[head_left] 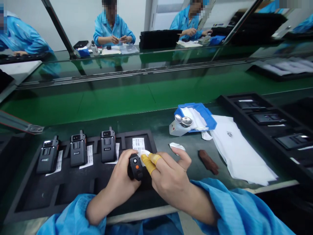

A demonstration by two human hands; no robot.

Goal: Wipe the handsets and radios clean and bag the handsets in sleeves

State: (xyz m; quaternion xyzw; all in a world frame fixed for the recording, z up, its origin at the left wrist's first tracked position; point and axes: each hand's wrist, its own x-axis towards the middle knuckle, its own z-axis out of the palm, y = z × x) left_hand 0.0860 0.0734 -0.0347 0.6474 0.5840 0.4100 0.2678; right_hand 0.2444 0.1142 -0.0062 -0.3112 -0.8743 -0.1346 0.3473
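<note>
Farthest back and widest: long green conveyor belt (122, 98), running left to right across the bench. Nearer, at the left: black foam tray with rectangular pockets (61, 192), directly under both hands. At the right: second black tray (227, 101) with flat dark units in its pockets, well apart from the hands. Between the two: crumpled white paper sheet (234, 153), with a blue plastic bin of white wipes (207, 116) at its far corner and a white dispenser bottle with a metal cap (177, 129) touching the bin's left side. Standing upright in the near tray's back row: three black body-worn radios (78, 148), each beside a white printed slip.

Over the tray's right end, left hand (119, 179) closed around a small black handheld unit with an orange button (135, 167). Gripped from the left, button side up toward the camera, long axis pointing away and slightly right. Right hand (171, 179) coming in from the right, pinching a folded white wipe (144, 153) in fingertips covered by yellow rubber cots (151, 161). Wipe pressed against the unit's far upper-right corner, so just ahead of the left grip and touching it. Right of the hands, lying loose on the bench: small brown oblong piece (208, 161).
</note>
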